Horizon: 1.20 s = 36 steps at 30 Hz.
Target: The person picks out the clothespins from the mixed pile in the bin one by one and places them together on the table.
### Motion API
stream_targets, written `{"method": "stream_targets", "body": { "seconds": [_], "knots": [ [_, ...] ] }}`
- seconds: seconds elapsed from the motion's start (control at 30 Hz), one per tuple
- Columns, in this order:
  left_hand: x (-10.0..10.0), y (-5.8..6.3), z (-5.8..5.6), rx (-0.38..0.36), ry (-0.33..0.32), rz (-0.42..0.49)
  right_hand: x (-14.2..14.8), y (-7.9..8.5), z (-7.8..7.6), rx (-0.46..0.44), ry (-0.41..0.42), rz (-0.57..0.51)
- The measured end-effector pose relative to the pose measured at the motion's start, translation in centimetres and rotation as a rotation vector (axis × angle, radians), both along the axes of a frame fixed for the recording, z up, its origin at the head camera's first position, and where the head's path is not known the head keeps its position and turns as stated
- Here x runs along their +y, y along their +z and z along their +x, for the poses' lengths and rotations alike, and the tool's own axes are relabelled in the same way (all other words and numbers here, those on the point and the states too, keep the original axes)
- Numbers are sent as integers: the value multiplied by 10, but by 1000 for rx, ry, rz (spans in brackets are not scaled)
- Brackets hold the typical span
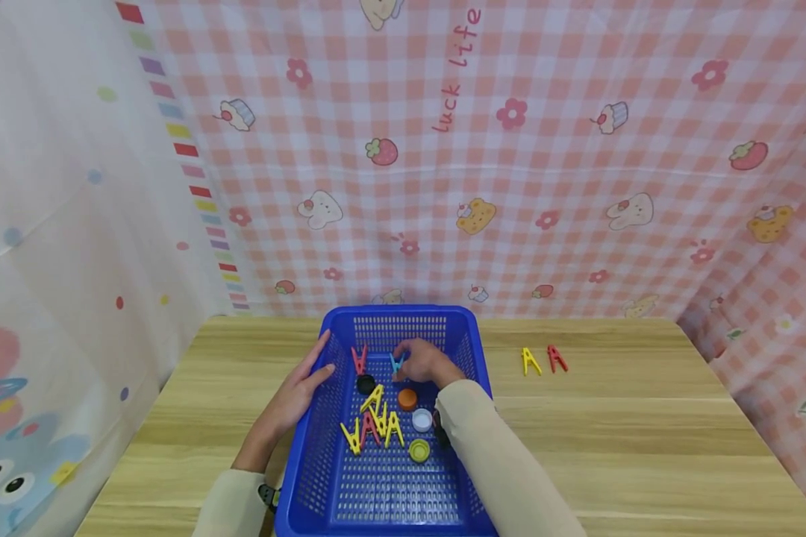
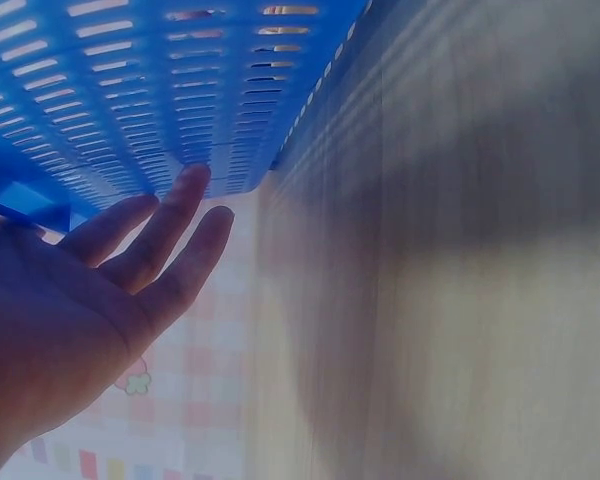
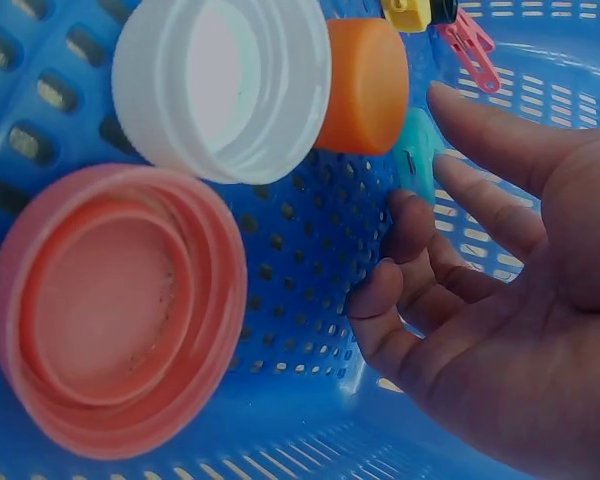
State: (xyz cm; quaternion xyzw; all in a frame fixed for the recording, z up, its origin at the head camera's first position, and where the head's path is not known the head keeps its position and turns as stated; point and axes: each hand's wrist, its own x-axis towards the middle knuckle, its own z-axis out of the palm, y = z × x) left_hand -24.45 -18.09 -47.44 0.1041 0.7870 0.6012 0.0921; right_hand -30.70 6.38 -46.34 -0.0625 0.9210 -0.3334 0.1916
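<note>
Inside the blue basket (image 1: 302,477), my right hand (image 1: 422,362) reaches toward a light blue clothespin (image 1: 396,363). In the right wrist view the thumb and index finger are spread beside that clothespin, the other fingers bent; firm contact is unclear. My left hand (image 1: 300,389) rests against the basket's left side, fingers extended. Several yellow clothespins (image 1: 393,428) and red ones (image 1: 359,359) lie in the basket. Among them are an orange cap (image 1: 407,400), a white cap (image 1: 422,420), a yellow-green cap (image 1: 419,450) and a black cap (image 1: 366,384). A pink cap (image 3: 120,310) shows in the right wrist view.
The basket stands on a wooden table (image 1: 618,440). To its right lie a yellow clothespin (image 1: 530,362) and a red clothespin (image 1: 557,358). A checked curtain (image 1: 423,186) hangs behind the table, and a white patterned curtain (image 1: 74,224) hangs at the left.
</note>
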Motion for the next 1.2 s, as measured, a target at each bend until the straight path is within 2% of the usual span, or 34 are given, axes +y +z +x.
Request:
{"method": "stream_targets", "body": {
  "seconds": [0.4,0.87,1.2],
  "knots": [
    [-1,-2,0,-7,-2,-7,-3,-6,-1,18,48,16],
    [0,-2,1,-6,6,-7,-5,-6,-1,34,57,60],
    [0,-1,2,-11,5,-3,-5,-6,-1,32,100,80]
  ]
}}
